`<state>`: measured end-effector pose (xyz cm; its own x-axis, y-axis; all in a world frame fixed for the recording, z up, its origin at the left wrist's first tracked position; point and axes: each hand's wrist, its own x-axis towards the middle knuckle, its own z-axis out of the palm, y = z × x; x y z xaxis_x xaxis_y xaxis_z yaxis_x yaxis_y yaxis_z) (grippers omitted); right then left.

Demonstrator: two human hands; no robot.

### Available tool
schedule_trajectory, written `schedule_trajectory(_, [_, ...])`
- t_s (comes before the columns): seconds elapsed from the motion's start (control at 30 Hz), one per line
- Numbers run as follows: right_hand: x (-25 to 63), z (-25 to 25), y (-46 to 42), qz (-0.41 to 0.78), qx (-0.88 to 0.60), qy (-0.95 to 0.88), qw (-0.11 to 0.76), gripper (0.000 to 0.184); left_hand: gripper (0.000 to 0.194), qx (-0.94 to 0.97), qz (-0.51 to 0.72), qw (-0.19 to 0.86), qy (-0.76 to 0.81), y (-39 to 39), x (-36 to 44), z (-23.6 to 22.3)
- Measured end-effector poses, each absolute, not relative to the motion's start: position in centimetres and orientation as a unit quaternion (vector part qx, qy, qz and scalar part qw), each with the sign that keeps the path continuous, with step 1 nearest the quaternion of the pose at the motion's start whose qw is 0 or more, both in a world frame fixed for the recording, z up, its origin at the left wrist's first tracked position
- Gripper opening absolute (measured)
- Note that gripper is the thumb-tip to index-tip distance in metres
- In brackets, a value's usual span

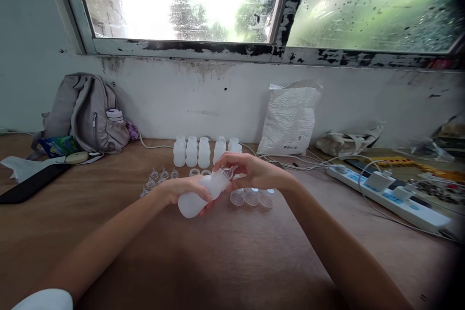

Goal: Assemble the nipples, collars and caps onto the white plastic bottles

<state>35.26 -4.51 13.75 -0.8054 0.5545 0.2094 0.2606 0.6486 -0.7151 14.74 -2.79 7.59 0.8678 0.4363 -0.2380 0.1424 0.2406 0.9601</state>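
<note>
My left hand (181, 190) is wrapped round a white translucent plastic bottle (198, 197), held tilted above the wooden table (225, 256). My right hand (247, 170) pinches a clear nipple-shaped cap (228, 172) at the bottle's neck. Behind my hands stands a row of several similar white bottles (203, 151). Several clear nipples (160, 177) lie to the left of my hands, and three clear cups (251, 197) sit just below my right hand.
A grey backpack (85, 111) leans on the wall at the back left, with a dark flat device (32, 184) in front of it. A white plastic bag (288, 118) stands against the wall. A white power strip (388, 196) with cables lies at the right.
</note>
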Motion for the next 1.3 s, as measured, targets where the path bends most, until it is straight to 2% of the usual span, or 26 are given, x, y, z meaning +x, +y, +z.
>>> schedule_trajectory(0.13, [34.2, 13.4, -5.0, 0.291, -0.226, -0.896, 0.250, 0.031, 0.043, 0.605, 0.015, 0.774, 0.187, -1.6, 13.1, 7.4])
schedule_trajectory(0.2, [34.3, 13.7, -5.1, 0.269, -0.235, -0.880, 0.315, 0.028, 0.051, 0.613, -0.003, 0.769, 0.182, -1.4, 12.4, 7.9])
schedule_trajectory(0.3, [35.0, 14.2, -4.9, 0.257, -0.248, -0.849, 0.389, 0.022, 0.049, 0.639, 0.064, 0.734, 0.222, -1.3, 11.5, 9.0])
schedule_trajectory(0.37, [35.3, 13.8, -4.8, 0.262, -0.278, -0.857, 0.346, 0.026, 0.037, 0.653, 0.153, 0.689, 0.276, -1.1, 11.1, 9.6])
schedule_trajectory(0.43, [35.2, 12.2, -4.8, 0.256, -0.317, -0.877, 0.255, 0.034, 0.030, 0.655, 0.242, 0.634, 0.331, -0.7, 10.9, 9.9])
schedule_trajectory(0.53, [34.2, 8.2, -5.0, 0.216, -0.331, -0.906, 0.151, 0.038, 0.031, 0.642, 0.331, 0.575, 0.384, 0.0, 10.8, 9.5])
schedule_trajectory(0.67, [33.1, 4.5, -5.2, 0.198, -0.322, -0.913, 0.152, 0.041, 0.035, 0.635, 0.360, 0.548, 0.408, 0.7, 10.8, 8.5])
schedule_trajectory(0.77, [32.8, 5.6, -4.7, 0.187, -0.317, -0.919, 0.142, 0.032, 0.043, 0.662, 0.364, 0.513, 0.407, 0.7, 11.2, 7.9])
schedule_trajectory(0.83, [32.7, 7.7, -4.1, 0.172, -0.339, -0.906, 0.187, 0.015, 0.053, 0.693, 0.364, 0.475, 0.403, 0.5, 11.6, 7.9])
schedule_trajectory(0.87, [32.7, 8.8, -3.6, 0.160, -0.360, -0.888, 0.239, 0.009, 0.057, 0.713, 0.361, 0.449, 0.399, 0.4, 11.9, 7.9])
schedule_trajectory(0.97, [32.8, 11.5, -2.1, 0.113, -0.399, -0.837, 0.356, 0.019, 0.059, 0.772, 0.359, 0.361, 0.379, -0.1, 12.6, 8.1])
schedule_trajectory(1.03, [33.0, 12.3, -1.3, 0.120, -0.390, -0.838, 0.362, 0.017, 0.057, 0.786, 0.377, 0.322, 0.370, -0.2, 12.9, 8.2])
schedule_trajectory(1.2, [32.6, 12.6, -0.3, 0.155, -0.347, -0.857, 0.349, 0.016, 0.063, 0.759, 0.430, 0.304, 0.384, -0.1, 13.0, 8.0])
schedule_trajectory(1.3, [32.4, 13.6, 1.0, 0.086, -0.360, -0.842, 0.393, 0.012, 0.062, 0.723, 0.531, 0.193, 0.398, -0.1, 13.0, 8.0])
